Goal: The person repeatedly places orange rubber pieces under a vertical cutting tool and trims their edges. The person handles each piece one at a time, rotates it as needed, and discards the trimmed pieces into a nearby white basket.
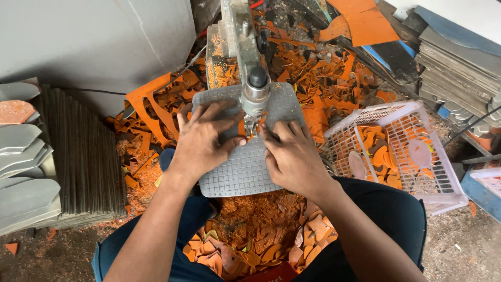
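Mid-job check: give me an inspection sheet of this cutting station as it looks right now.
Surface: grey gridded work plate under the machine head, bare toward the near edge.
Job's things: small orange piece at the machine's needle-like tool, pressed flat on the plate.
Clutter: orange offcuts behind the plate; cut orange shapes and sawdust on the floor between the knees.
Grippers: left hand and right hand both flat on the plate, fingertips at the piece beside the tool.
Cables: dark cable at right.
Surroundings: white slotted basket holding cut pieces; stacked grey sheets at left and more at right.
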